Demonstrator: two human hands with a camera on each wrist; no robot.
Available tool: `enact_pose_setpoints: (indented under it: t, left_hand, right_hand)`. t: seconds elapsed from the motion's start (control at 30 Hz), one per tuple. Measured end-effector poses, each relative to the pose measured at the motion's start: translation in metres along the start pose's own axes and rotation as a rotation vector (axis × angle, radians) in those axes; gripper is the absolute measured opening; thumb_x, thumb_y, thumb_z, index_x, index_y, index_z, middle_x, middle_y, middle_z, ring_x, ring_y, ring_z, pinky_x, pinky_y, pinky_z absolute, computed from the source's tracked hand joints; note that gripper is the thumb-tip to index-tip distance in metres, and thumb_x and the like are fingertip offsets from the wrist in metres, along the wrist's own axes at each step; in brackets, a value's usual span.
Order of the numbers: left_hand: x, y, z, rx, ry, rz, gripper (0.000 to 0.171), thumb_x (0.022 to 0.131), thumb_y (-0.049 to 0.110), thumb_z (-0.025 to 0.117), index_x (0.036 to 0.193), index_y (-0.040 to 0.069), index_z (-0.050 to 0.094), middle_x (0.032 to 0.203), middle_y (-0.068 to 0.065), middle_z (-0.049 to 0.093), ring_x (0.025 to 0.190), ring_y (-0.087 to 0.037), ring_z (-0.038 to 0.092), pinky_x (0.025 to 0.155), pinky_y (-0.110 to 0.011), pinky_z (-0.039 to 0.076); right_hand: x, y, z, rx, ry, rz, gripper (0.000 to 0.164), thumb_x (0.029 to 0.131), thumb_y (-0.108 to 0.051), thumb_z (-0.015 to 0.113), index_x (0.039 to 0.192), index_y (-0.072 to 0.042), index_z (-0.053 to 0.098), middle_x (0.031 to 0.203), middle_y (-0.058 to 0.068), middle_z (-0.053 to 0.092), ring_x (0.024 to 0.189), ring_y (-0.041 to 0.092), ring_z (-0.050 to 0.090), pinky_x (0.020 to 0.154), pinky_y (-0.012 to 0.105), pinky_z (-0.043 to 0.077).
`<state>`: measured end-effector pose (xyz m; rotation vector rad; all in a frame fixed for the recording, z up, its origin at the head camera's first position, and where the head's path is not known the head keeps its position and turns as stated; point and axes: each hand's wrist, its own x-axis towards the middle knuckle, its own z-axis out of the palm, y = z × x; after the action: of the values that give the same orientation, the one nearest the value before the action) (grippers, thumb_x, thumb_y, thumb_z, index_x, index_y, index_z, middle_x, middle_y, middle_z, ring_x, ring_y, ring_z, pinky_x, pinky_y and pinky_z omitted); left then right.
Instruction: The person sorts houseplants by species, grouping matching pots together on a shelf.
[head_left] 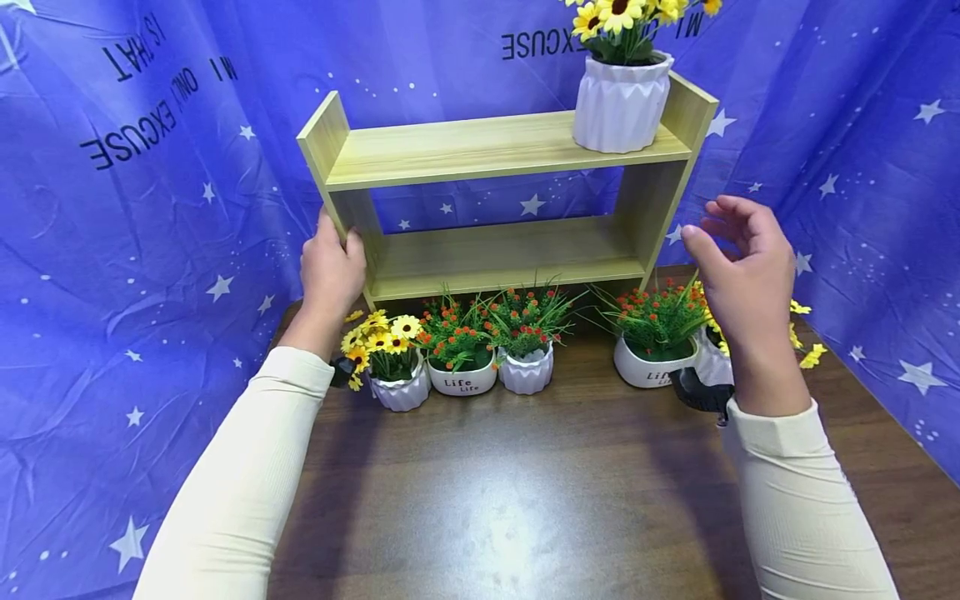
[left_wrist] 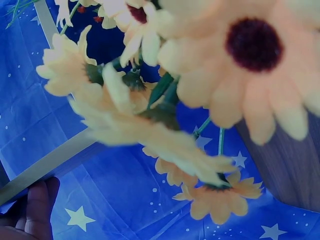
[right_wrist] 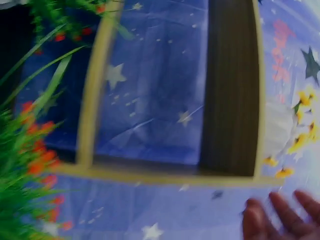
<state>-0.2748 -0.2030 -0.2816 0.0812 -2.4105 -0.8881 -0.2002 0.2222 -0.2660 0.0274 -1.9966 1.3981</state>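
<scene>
A light wooden two-tier shelf (head_left: 480,148) stands at the back of the table. My left hand (head_left: 333,271) grips its left side panel, thumb in front; in the left wrist view the fingers (left_wrist: 37,207) lie against the panel edge. To the right of the shelf, my right hand (head_left: 750,275) is raised with fingers loosely bent, holding nothing and apart from the right panel. On the upper board's right end sits a white fluted pot (head_left: 622,104) of yellow flowers. The right wrist view shows the right fingertips (right_wrist: 285,212) near the shelf's side, blurred.
Before the shelf stand a yellow-flower pot (head_left: 401,387), a red-flower "Life" pot (head_left: 461,379), a fluted red-flower pot (head_left: 527,372), another "Life" pot (head_left: 652,362) and a yellow-flower pot (head_left: 712,358) partly behind my right wrist. A blue star-printed curtain (head_left: 150,250) surrounds the brown table (head_left: 465,467).
</scene>
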Motion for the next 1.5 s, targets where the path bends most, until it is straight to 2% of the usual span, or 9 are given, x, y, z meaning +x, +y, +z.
enact_pose_setpoints:
  t: [0.17, 0.47, 0.6, 0.8, 0.93, 1.07, 1.2, 1.33, 1.5]
  left_hand:
    - [-0.001, -0.001, 0.001, -0.002, -0.002, -0.009, 0.036, 0.102, 0.021, 0.045, 0.135, 0.008, 0.047, 0.116, -0.028, 0.065, 0.110, -0.048, 0.061, 0.087, -0.060, 0.044]
    - [0.000, 0.001, 0.002, -0.018, -0.009, -0.020, 0.041, 0.101, 0.021, 0.045, 0.141, 0.011, 0.045, 0.118, -0.028, 0.064, 0.110, -0.048, 0.060, 0.087, -0.061, 0.044]
    - [-0.001, 0.001, 0.001, -0.010, -0.005, -0.020, 0.043, 0.101, 0.022, 0.044, 0.144, 0.012, 0.043, 0.120, -0.028, 0.064, 0.112, -0.049, 0.060, 0.090, -0.061, 0.043]
    - [-0.001, 0.000, 0.002, -0.016, -0.017, -0.032, 0.045, 0.101, 0.021, 0.044, 0.145, 0.012, 0.042, 0.122, -0.028, 0.063, 0.113, -0.047, 0.060, 0.090, -0.060, 0.044]
    - [-0.001, 0.000, 0.002, -0.012, -0.012, -0.032, 0.045, 0.101, 0.022, 0.044, 0.145, 0.011, 0.042, 0.122, -0.028, 0.063, 0.113, -0.047, 0.060, 0.090, -0.060, 0.043]
    - [-0.001, 0.000, 0.003, -0.021, -0.013, -0.034, 0.042, 0.102, 0.021, 0.044, 0.142, 0.010, 0.044, 0.122, -0.028, 0.063, 0.113, -0.046, 0.060, 0.091, -0.059, 0.043]
    - [-0.001, 0.001, 0.003, -0.031, -0.022, -0.045, 0.039, 0.102, 0.021, 0.044, 0.139, 0.009, 0.045, 0.123, -0.026, 0.063, 0.115, -0.045, 0.060, 0.092, -0.058, 0.044]
    - [-0.001, 0.003, 0.001, -0.033, -0.040, -0.054, 0.040, 0.103, 0.022, 0.042, 0.141, 0.011, 0.044, 0.125, -0.025, 0.062, 0.115, -0.044, 0.060, 0.093, -0.058, 0.044]
    - [-0.001, 0.003, 0.002, -0.034, -0.028, -0.043, 0.038, 0.103, 0.021, 0.044, 0.139, 0.009, 0.045, 0.125, -0.026, 0.063, 0.115, -0.044, 0.060, 0.093, -0.057, 0.044]
  right_hand:
    - [-0.020, 0.030, -0.015, 0.037, 0.021, -0.031, 0.039, 0.085, -0.005, 0.073, 0.124, -0.010, 0.064, 0.112, -0.007, 0.068, 0.103, 0.011, 0.064, 0.081, 0.017, 0.046]
    - [-0.055, 0.081, -0.043, 0.008, 0.024, 0.041, 0.041, 0.085, 0.002, 0.072, 0.125, -0.001, 0.063, 0.110, -0.009, 0.068, 0.101, 0.009, 0.064, 0.080, 0.014, 0.046]
    - [-0.069, 0.097, -0.053, -0.049, 0.037, 0.097, 0.040, 0.086, 0.001, 0.072, 0.125, -0.001, 0.063, 0.109, -0.009, 0.068, 0.099, 0.004, 0.063, 0.079, 0.012, 0.045]
    - [-0.086, 0.123, -0.068, -0.180, 0.058, 0.235, 0.041, 0.087, -0.007, 0.074, 0.126, 0.000, 0.062, 0.103, -0.015, 0.064, 0.090, -0.005, 0.060, 0.078, 0.008, 0.043]
    - [-0.092, 0.137, -0.075, -0.216, 0.074, 0.309, 0.040, 0.088, -0.010, 0.073, 0.126, 0.000, 0.062, 0.098, -0.018, 0.061, 0.089, -0.006, 0.057, 0.077, 0.007, 0.041]
    - [-0.096, 0.147, -0.080, -0.259, 0.081, 0.346, 0.039, 0.089, -0.015, 0.073, 0.124, -0.001, 0.062, 0.093, -0.019, 0.059, 0.086, -0.005, 0.055, 0.074, 0.009, 0.041]
    - [-0.100, 0.156, -0.083, -0.310, 0.069, 0.397, 0.044, 0.090, -0.021, 0.073, 0.126, -0.001, 0.061, 0.096, -0.016, 0.059, 0.084, -0.007, 0.053, 0.071, 0.010, 0.040]
    - [-0.101, 0.165, -0.085, -0.304, 0.059, 0.478, 0.048, 0.090, -0.024, 0.073, 0.130, -0.001, 0.059, 0.107, -0.005, 0.062, 0.088, -0.007, 0.053, 0.072, 0.009, 0.040]
    - [-0.093, 0.178, -0.085, -0.296, 0.011, 0.572, 0.060, 0.091, -0.031, 0.072, 0.138, -0.001, 0.051, 0.121, 0.005, 0.057, 0.095, 0.000, 0.052, 0.073, 0.010, 0.041]
